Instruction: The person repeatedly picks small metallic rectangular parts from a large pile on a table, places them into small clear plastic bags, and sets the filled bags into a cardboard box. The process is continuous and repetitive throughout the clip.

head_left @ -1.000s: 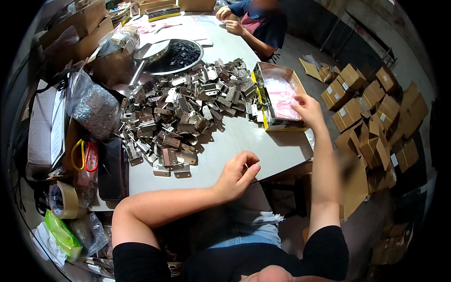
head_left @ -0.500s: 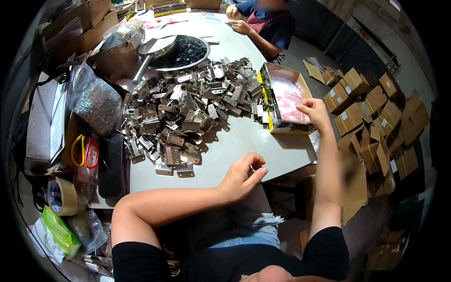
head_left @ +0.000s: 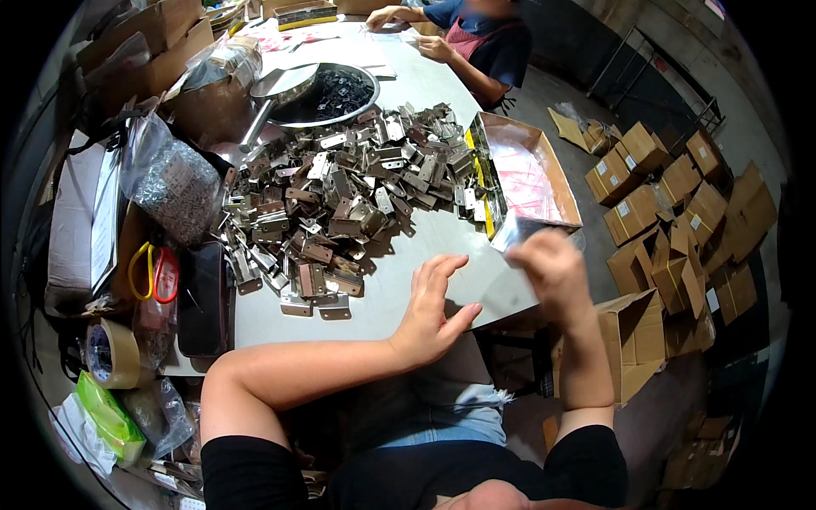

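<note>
My left hand (head_left: 432, 313) hovers over the near table edge, empty, with its thumb and fingers spread. Closed and smeared by motion, my right hand (head_left: 552, 270) pinches a small clear plastic bag (head_left: 512, 231) by the near end of an open cardboard box (head_left: 564, 194). Inside that box lie several flat clear bags with pink-red stripes (head_left: 520, 174). A broad heap of small bent metal brackets (head_left: 340, 200), silver and drilled with holes, spreads left of the box.
A metal bowl (head_left: 374, 92) of black parts with a scoop (head_left: 255, 127) stands behind the heap. At left are a bag of small metal parts (head_left: 178, 187), scissors (head_left: 153, 272) and tape (head_left: 100, 353). A co-worker (head_left: 484, 51) sits far right; cartons (head_left: 633, 212) cover the floor.
My right hand has drawn back from the box toward me, taking a small clear bag. My left hand's fingers have spread and lifted. The co-worker's hand has moved left.
</note>
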Tool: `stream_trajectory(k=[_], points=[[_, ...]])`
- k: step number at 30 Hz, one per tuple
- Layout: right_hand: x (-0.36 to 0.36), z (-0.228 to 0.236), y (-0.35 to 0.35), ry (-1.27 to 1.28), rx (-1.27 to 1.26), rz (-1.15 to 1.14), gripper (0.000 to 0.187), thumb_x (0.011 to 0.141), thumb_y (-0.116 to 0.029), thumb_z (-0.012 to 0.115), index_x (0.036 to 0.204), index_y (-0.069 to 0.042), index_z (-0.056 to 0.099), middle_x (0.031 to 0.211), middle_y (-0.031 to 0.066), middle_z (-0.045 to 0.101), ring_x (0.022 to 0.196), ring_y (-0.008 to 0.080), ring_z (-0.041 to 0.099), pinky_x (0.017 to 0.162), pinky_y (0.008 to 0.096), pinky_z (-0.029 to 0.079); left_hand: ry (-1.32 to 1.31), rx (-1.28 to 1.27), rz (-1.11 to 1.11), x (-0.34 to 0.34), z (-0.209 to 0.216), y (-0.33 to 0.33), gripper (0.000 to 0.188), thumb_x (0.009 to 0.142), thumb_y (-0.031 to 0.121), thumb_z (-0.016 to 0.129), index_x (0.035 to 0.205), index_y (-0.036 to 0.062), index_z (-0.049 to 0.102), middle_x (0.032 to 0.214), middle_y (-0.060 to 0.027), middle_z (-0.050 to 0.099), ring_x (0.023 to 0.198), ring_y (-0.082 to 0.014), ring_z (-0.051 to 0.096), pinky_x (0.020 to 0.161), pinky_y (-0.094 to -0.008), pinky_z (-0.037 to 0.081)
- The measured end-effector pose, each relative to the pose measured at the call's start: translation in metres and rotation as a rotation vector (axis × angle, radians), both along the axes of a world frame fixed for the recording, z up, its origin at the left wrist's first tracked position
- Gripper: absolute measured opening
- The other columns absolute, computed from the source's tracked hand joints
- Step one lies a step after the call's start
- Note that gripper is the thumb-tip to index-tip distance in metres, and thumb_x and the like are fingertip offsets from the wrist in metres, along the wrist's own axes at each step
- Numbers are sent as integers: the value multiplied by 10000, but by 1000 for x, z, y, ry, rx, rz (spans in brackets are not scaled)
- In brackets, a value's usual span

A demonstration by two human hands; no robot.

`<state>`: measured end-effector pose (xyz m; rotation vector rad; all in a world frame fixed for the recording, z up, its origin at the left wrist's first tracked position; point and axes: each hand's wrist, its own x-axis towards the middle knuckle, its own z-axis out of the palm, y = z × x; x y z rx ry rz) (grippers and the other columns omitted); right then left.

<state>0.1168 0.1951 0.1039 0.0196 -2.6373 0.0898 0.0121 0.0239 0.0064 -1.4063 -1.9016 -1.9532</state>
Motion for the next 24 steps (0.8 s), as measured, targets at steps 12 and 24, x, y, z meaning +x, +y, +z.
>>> stream_trajectory(k=[12,24], points=[[19,-24,-15,-164,-856,-22,159,802,-50,725,881,7,599,747,17,615,678,63,534,618,216,432,-571,-370,-515,-3,-6,-10,190,916,134,657,1028,-17,685,783,-34,668,731,-94,612,664,-231,492],[35,-3,-43,-136,-681,70,241,767,-86,747,989,-25,677,910,101,648,770,199,610,654,289,497,-566,-212,-559,0,-14,-6,192,819,133,762,798,-5,630,767,-46,616,727,-83,559,654,-244,473]])
